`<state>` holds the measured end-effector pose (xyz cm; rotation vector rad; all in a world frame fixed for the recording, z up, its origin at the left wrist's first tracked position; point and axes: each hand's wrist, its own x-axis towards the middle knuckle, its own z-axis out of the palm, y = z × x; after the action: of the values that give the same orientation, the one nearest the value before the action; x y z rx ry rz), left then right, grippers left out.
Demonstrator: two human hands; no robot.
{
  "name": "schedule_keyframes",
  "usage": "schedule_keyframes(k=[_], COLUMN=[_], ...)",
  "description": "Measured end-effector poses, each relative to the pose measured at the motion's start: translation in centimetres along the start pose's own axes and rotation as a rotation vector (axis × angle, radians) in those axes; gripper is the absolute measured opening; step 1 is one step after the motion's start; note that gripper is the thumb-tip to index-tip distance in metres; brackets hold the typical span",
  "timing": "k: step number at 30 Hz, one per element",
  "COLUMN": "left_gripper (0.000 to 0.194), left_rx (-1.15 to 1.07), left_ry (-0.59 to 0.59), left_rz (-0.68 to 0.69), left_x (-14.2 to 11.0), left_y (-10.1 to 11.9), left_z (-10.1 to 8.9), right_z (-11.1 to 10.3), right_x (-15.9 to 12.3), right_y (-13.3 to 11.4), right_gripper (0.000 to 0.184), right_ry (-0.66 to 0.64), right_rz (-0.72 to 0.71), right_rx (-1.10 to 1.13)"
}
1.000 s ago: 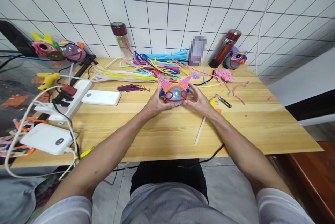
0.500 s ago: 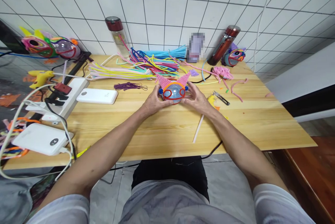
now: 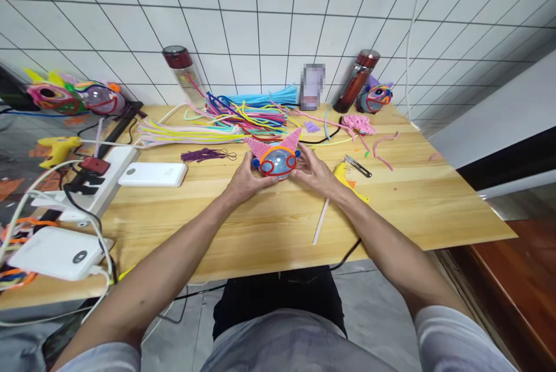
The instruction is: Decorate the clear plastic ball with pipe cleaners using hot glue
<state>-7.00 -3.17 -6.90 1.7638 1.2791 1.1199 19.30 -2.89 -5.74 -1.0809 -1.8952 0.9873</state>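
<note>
Between my hands is a clear round ball lantern decorated with pipe cleaners. It has two pink pointed ears, an orange band, red ovals on its front and a blue tuft on each side. My left hand grips its left side, thumb along the lower front. On the opposite side, my right hand has its fingers curved around the ball, thumb near the bottom. Under my right forearm lies a yellow glue gun with a white glue stick. Thread snips rest beside it.
Bundles of coloured pipe cleaners lie behind the ball, purple ones nearer. Two bottles stand by the tiled wall. At left are a white power bank, a power strip, cables and another glue gun. Decorated balls sit at both sides.
The camera view has shifted, so everything appears further left and most things slightly lower. Both hands keep their hold on the ball lantern, which looks almost unchanged in pose.
</note>
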Motion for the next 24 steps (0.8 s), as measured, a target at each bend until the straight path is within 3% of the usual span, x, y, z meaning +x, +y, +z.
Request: schedule_keyframes(k=[7,13,19,24], left_gripper=[0.086,0.082,0.092,0.089], left_rx=[-0.056,-0.012,-0.118,-0.156], left_ry=[-0.062,-0.088,-0.126,-0.103], left_rz=[-0.028,-0.098,-0.055,-0.059], left_x=[0.0,0.2,0.1,0.1], left_y=[0.6,1.5,1.8,2.0], left_z=[0.0,-0.4,-0.6,-0.6], right_z=[0.1,0.2,0.2,0.2], right_x=[-0.1,-0.2,-0.2,-0.3], right_y=[-1.0,-0.9,-0.8,-0.6], right_gripper=[0.101,0.102,0.099,0.105], right_ry=[-0.022,0.013,0.025,0.011], right_rz=[-0.037,-0.003,-0.015,0.003], right_rx=[-0.054,-0.075,-0.082,-0.038])
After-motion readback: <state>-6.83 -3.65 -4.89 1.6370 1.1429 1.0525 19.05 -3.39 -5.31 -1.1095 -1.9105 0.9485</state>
